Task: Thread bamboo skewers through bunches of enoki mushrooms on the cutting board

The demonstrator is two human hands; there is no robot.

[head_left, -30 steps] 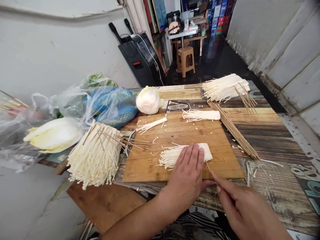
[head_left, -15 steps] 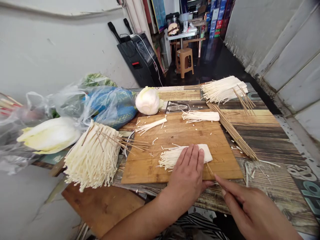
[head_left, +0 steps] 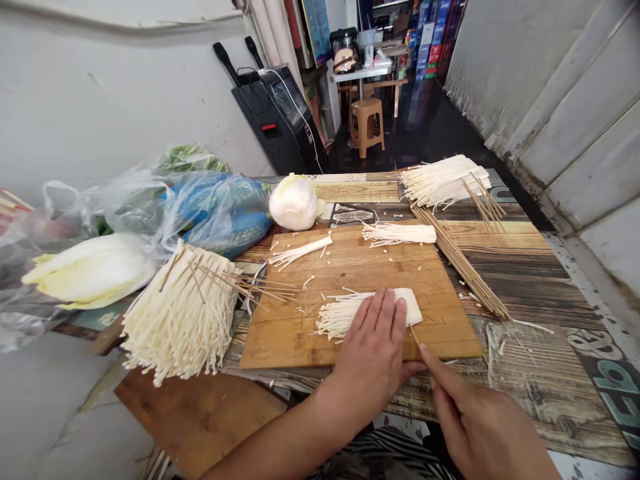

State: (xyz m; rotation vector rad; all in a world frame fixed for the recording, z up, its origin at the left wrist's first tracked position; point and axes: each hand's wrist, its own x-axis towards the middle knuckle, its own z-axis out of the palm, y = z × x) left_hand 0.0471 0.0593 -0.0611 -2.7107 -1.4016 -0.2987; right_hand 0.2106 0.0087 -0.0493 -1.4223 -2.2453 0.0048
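Note:
My left hand (head_left: 373,343) lies flat, fingers together, on a bundle of enoki mushrooms (head_left: 340,316) near the front of the wooden cutting board (head_left: 295,333). Between thumb and fingers, my right hand (head_left: 463,400) pinches a thin skewer (head_left: 415,335) whose far end meets the bundle's right side, at the base. Two smaller portions of enoki, one at the back left (head_left: 303,253) and one at the back right (head_left: 400,233), rest on the board. A skewered pile of enoki (head_left: 183,313) sits left of the board.
Loose skewers (head_left: 463,267) lie right of the board, below another skewered enoki pile (head_left: 443,181). At the left are a napa cabbage (head_left: 95,270), a blue bag (head_left: 220,210) and a cut cabbage head (head_left: 294,202). A brown stool (head_left: 367,127) stands beyond the table (head_left: 530,280).
My right hand has moved slightly left, closer to the bundle, and less of the skewer shows. My left hand still presses on the bundle. The view has shifted a little.

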